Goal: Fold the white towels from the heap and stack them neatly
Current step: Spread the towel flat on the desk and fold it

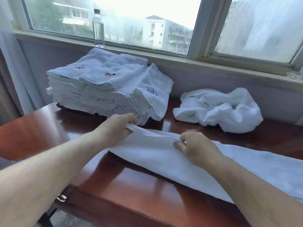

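A white towel [164,159] lies stretched along the red-brown table [131,190], running off to the right. My left hand [114,128] pinches its far left corner, lifted a little off the wood. My right hand [195,148] pinches the same far edge a short way to the right. Behind my left hand stands a tall stack of folded white towels [101,89], some with small embroidered marks. At the back right lies a crumpled heap of white towels [218,108].
A clear water bottle [98,28] stands on the window sill [213,64] behind the stack. A curtain [9,63] hangs at the far left. The table's front edge runs across the lower frame, with floor below it at the left.
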### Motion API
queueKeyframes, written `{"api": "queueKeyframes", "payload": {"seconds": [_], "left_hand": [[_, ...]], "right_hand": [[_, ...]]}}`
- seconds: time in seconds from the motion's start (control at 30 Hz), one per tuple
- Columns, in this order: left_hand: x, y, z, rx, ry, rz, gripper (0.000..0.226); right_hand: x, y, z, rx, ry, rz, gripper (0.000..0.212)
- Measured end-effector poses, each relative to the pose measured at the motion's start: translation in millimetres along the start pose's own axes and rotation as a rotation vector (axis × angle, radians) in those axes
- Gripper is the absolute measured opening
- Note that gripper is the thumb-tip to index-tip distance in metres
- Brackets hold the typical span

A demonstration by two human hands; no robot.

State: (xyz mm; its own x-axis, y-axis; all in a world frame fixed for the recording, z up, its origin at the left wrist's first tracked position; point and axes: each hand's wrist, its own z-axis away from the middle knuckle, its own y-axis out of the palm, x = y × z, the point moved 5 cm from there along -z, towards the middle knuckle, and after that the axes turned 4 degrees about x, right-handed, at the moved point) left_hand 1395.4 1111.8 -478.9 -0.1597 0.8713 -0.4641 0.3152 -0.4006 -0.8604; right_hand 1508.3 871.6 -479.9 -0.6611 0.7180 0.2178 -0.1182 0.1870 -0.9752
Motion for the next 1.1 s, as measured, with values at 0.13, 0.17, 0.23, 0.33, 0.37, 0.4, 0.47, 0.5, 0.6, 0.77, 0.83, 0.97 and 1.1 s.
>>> {"api": "queueKeyframes", "payload": {"seconds": [0.13,0.17,0.23,0.33,0.37,0.4,0.47,0.5,0.6,0.77,0.83,0.97,1.1], "left_hand": [[12.7,16.0,-14.1,-0.031,-0.147,0.062,0.015],[14.8,17.5,-15.2,-0.039,-0.173,0.067,0.016],[18.7,19.9,-15.5,-0.036,-0.241,0.018,0.019],[15.7,18.9,-10.0,-0.084,-0.299,-0.183,0.034],[7.4,16.2,-7.1,-0.148,-0.24,-0.24,0.032],[-5.0,14.4,-4.7,-0.201,-0.129,-0.288,0.029],[-31.6,19.4,-1.4,-0.163,0.12,-0.279,0.024],[-42.2,26.5,-0.4,-0.07,0.196,-0.213,0.026],[-54.7,60.2,1.7,0.238,0.194,-0.098,0.046],[-47.6,77.7,6.4,0.311,0.159,-0.24,0.055],[-54.9,78.6,4.3,0.326,0.125,-0.259,0.057],[-123.6,98.5,-4.0,0.369,0.165,-0.211,0.057],[-195.0,132.0,-7.0,0.415,0.34,-0.242,0.05]], "right_hand": [[-6.9,10.5,-17.9,0.006,0.015,0.004,0.031],[-7.1,11.5,-21.7,0.011,0.015,-0.002,0.03],[-7.2,13.8,-27.2,0.002,0.015,-0.008,0.03],[-7.4,18.2,-29.4,-0.029,0.024,0.006,0.03],[-7.4,19.3,-29.2,-0.046,0.027,0.006,0.031],[-7.1,20.0,-28.8,-0.061,0.028,0.009,0.031],[-6.0,20.0,-27.9,-0.081,0.032,0.014,0.032],[-5.7,19.6,-27.4,-0.081,0.035,0.01,0.031],[-7.7,17.1,-21.9,-0.075,0.042,-0.004,0.029],[-36.5,12.1,13.6,-0.135,0.103,0.048,0.032],[-56.8,8.4,34.4,-0.139,0.15,0.052,0.034],[-92.8,-1.4,65.2,-0.1,0.242,0.002,0.037],[-118.1,-12.7,88.9,-0.1,0.266,-0.023,0.036]]}}
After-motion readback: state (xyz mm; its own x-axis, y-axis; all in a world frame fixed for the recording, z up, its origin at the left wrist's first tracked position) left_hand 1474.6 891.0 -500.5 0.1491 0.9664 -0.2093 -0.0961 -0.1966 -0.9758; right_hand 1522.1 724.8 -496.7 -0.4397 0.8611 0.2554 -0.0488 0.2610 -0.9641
